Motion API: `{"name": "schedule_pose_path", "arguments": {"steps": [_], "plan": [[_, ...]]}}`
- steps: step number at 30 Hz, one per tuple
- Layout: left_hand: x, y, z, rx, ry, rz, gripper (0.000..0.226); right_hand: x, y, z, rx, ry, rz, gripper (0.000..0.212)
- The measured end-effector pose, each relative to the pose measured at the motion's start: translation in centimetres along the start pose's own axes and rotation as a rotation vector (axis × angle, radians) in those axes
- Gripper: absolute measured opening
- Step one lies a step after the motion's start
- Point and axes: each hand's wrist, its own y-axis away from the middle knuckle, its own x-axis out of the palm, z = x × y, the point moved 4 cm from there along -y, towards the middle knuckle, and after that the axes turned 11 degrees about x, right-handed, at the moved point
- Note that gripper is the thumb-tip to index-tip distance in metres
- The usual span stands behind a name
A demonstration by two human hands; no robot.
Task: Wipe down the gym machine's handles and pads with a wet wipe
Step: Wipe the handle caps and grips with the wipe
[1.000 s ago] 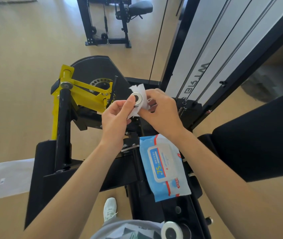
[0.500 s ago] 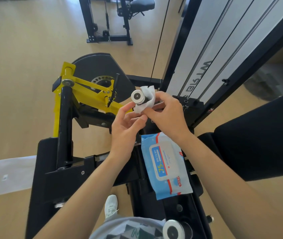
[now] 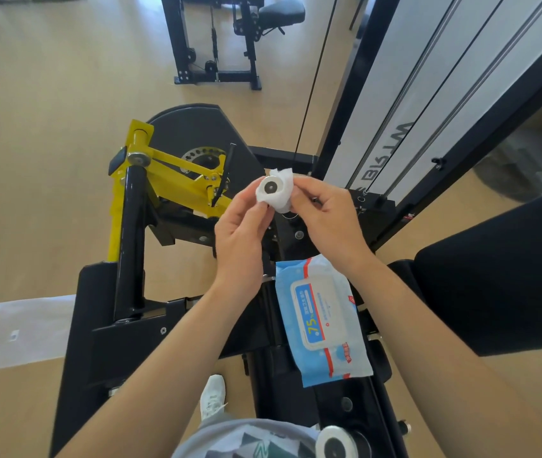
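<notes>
A white wet wipe (image 3: 282,190) is wrapped around the end of a machine handle, whose round silver end cap (image 3: 271,187) faces me. My left hand (image 3: 241,236) pinches the wipe against the handle from the left. From the right, my right hand (image 3: 325,219) grips the wipe and the handle. The handle's shaft is hidden behind both hands. A blue pack of wet wipes (image 3: 324,319) lies on the black machine frame just below my right wrist. A black pad (image 3: 501,279) is at the right.
The yellow lever arm (image 3: 177,180) and black cam disc (image 3: 196,133) stand left of my hands. A white weight-stack shroud (image 3: 428,77) rises at the right. A second handle end cap (image 3: 335,444) is at the bottom. Another machine (image 3: 216,38) stands far back; a white sheet (image 3: 21,332) lies on the floor.
Both hands shifted on the handle end: the wipe now covers the handle around the end cap, and my left fingers moved up from below to pinch it at the left.
</notes>
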Motion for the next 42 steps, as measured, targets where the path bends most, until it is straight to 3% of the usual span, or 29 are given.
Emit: {"name": "schedule_pose_path", "arguments": {"steps": [5, 9, 16, 21, 25, 29, 35, 39, 42], "plan": [[0.1, -0.3, 2.5, -0.126, 0.003, 0.111, 0.035, 0.2, -0.8, -2.0, 0.117, 0.054, 0.043, 0.031], [0.0, -0.1, 3.2, -0.218, 0.025, 0.09, 0.032, 0.0, -0.9, -2.7, 0.174, 0.03, 0.064, 0.03], [-0.4, -0.1, 0.8, 0.009, 0.051, 0.078, 0.034, -0.7, 0.1, -0.3, -0.025, -0.057, 0.104, 0.028], [0.0, -0.4, 2.6, -0.064, -0.152, 0.252, 0.031, -0.2, -1.0, -3.4, 0.076, 0.115, 0.06, 0.032], [-0.6, -0.7, 2.2, -0.015, -0.292, 0.15, 0.022, -0.5, -0.8, -3.9, 0.108, 0.092, -0.055, 0.025], [-1.4, 0.5, 0.6, -0.01, -0.169, 0.083, 0.017, -1.0, 0.1, -2.3, 0.05, 0.032, -0.072, 0.019], [-1.3, -0.6, -5.7, 0.196, 0.053, 0.104, 0.009, -2.9, 1.0, 3.5, -0.084, -0.169, -0.01, 0.012], [-0.7, -3.0, -8.1, 0.331, 0.027, 0.133, 0.008, -3.3, -0.1, 6.5, -0.189, -0.182, -0.089, 0.019], [-0.7, -4.6, -7.2, 0.337, -0.041, 0.159, 0.008, -3.1, -1.5, 6.2, -0.19, -0.169, -0.142, 0.025]]}}
